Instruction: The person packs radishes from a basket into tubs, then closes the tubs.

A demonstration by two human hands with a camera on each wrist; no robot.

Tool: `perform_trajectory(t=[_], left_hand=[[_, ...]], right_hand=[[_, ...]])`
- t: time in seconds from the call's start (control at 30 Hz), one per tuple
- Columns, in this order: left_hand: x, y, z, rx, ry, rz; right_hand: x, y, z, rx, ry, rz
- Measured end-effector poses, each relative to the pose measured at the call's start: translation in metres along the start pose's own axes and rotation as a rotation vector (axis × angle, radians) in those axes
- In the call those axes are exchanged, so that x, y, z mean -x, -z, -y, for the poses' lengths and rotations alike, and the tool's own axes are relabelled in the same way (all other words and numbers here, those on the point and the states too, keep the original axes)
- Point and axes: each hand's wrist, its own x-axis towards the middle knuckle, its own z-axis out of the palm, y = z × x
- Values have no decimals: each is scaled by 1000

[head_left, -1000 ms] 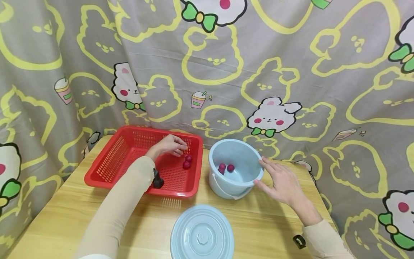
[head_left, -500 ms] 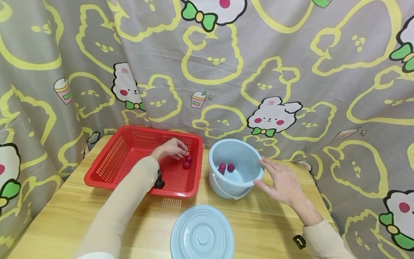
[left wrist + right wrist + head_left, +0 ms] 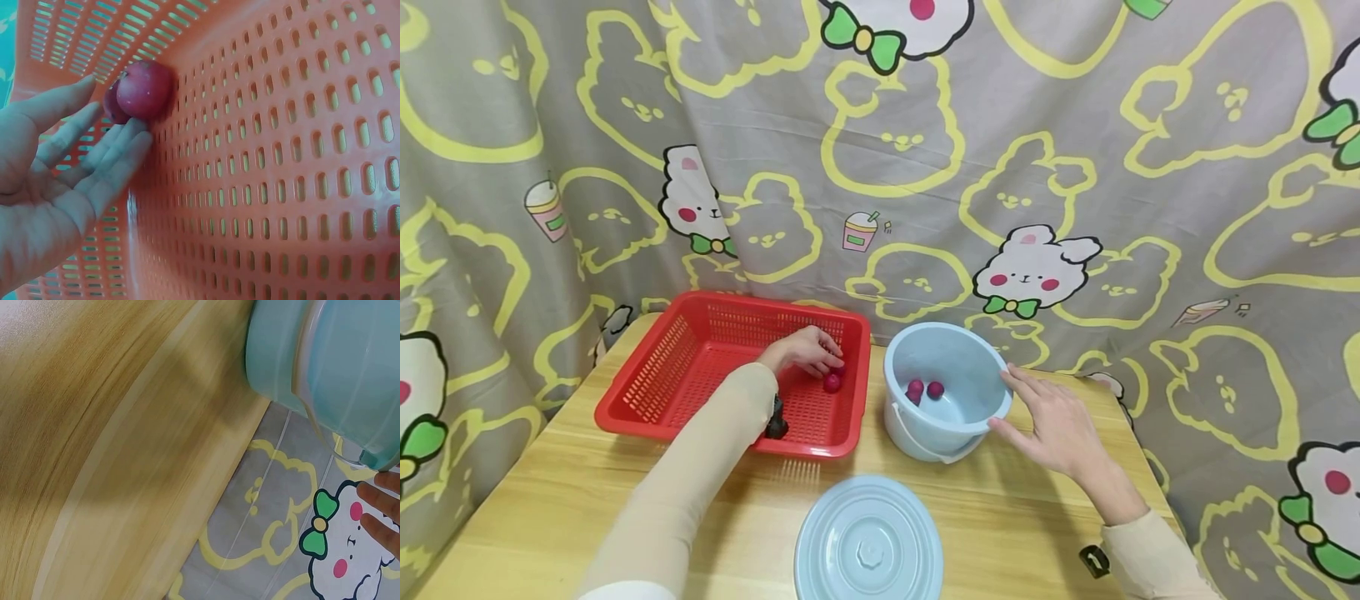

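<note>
In the head view, a person's left hand [image 3: 808, 352] is poised at two small, round, dark-red fruits [image 3: 832, 382] near the red perforated plastic basket's [image 3: 707, 358] right edge, as the right hand [image 3: 1058, 425] touches a pale-blue plastic bucket [image 3: 966, 367]. In the left wrist view, loosely parted fingers grip nothing; the glossy fruits look light, firm and perhaps slippery, best pinched across the middle. In the right wrist view, the partly visible fingers lie nearly straight, curled round nothing.

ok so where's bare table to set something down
The table is bare between the lid and the black object, and left of the left sleeve. Crowded: the right end of the basket (left hand, fruit) and the gap between it and the bucket.
</note>
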Motion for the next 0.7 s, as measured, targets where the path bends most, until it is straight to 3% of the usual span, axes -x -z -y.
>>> perform_trajectory(t=[0.33, 0.7], left_hand=[[-1, -6, -4, 1, 28, -26], [0, -9, -4, -69, 10, -31]], right_hand=[[0, -1, -1, 0, 5, -2], [1, -1, -1, 3, 4, -4]])
